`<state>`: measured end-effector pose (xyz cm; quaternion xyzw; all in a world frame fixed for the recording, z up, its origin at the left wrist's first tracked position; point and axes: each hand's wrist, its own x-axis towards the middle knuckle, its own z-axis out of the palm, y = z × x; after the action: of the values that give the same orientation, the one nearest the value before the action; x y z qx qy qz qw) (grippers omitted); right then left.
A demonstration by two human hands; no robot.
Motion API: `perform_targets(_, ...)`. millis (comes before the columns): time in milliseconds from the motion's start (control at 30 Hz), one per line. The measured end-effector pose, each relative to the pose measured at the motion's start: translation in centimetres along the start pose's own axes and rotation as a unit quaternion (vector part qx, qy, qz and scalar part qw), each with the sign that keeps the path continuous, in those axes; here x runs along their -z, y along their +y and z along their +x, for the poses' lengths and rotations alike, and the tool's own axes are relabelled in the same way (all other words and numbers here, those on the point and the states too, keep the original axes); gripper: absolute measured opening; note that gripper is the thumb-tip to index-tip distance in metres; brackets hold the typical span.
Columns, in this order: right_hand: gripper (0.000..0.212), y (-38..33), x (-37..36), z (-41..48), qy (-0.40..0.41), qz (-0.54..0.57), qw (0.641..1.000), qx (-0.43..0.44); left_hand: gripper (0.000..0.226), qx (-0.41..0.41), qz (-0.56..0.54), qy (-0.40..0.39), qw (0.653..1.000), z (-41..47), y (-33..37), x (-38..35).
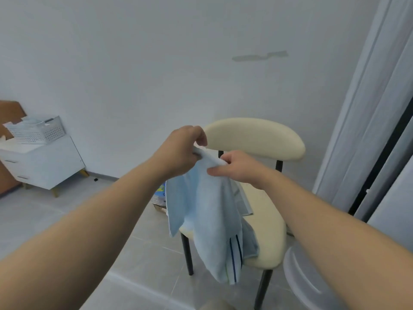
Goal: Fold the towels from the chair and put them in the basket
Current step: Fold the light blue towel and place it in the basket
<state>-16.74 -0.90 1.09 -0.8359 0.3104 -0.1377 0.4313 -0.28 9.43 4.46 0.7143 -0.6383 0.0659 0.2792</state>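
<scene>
Both forearms reach out; the left hand (183,148) and right hand (234,167) each pinch the top edge of a light blue towel (207,211), which hangs above the cream chair (266,222). Far left, a white basket (38,130) sits on a cabinet (44,164).

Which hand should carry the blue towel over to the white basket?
Probably the left hand: it pinches the towel at its top edge, on the side toward the basket. The right hand grips it too, but sits nearer the chair, farther away.
</scene>
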Motion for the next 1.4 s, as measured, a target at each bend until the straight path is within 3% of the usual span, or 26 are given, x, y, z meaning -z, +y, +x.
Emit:
perform_targets(133,0.041,-2.3,1.4,1.2,0.135,-0.184,0.973,0.033,0.035,-0.001,0.087,-0.066,0.994,-0.5,-1.9,0.4)
perform_targets(333,0.02,-5.3,4.8,2.4,0.288,-0.267,0.919,-0.023,0.024,0.058,0.156,-0.101,0.981,-1.8,-3.9,0.1)
perform_targets(400,0.03,-6.1,6.3,2.5,0.308,-0.201,0.927,-0.067,0.023,0.06,0.162,-0.094,0.981,-2.3,-4.1,-0.2)
perform_targets(500,0.04,-7.3,8.1,3.0,0.301,0.018,0.946,-0.117,0.037,0.054,0.134,-0.065,0.987,-2.9,-4.0,-0.8)
perform_targets(567,0.038,-8.1,8.7,3.5,0.28,0.184,0.932,-0.139,0.045,0.058,0.098,-0.042,0.993,-3.2,-3.5,-1.1)
perform_targets(667,0.029,-8.8,8.9,3.0,0.246,0.299,0.906,-0.173,0.032,0.021,0.086,-0.01,0.996,-3.8,-2.4,-1.6)
perform_targets(767,0.035,-8.8,8.8,2.8,0.214,0.333,0.905,-0.155,0.032,-0.066,0.144,-0.022,0.987,-3.9,-1.8,-2.7)
perform_targets(967,0.034,-9.0,8.0,3.1,0.17,0.405,0.889,-0.128,0.048,0.066,0.094,-0.142,0.983,-3.2,0.0,-5.3)
perform_targets(1033,0.027,-9.1,7.6,3.2,0.17,0.404,0.891,-0.118,0.029,0.071,0.083,-0.136,0.985,-3.2,0.7,-6.0)
perform_targets(1067,0.023,-9.2,7.4,3.1,0.169,0.399,0.894,-0.113,0.029,0.079,0.07,-0.13,0.986,-3.4,1.2,-6.3)
perform_targets(1167,0.017,-9.5,6.8,3.2,0.168,0.391,0.899,-0.102,0.078,0.098,0.098,-0.109,0.984,-4.1,2.0,-7.1)
perform_targets(1200,0.015,-9.6,6.7,3.2,0.173,0.386,0.9,-0.1,0.072,0.092,0.133,-0.113,0.98,-4.3,2.1,-7.4)
perform_targets(1300,0.01,-9.4,6.8,3.6,0.222,0.355,0.903,-0.098,0.009,0.069,0.163,-0.12,0.977,-4.4,2.0,-7.6)
perform_targets(1400,0.007,-8.6,8.1,3.7,0.284,0.294,0.907,-0.099,0.015,0.084,0.151,-0.113,0.978,-3.9,0.2,-6.9)
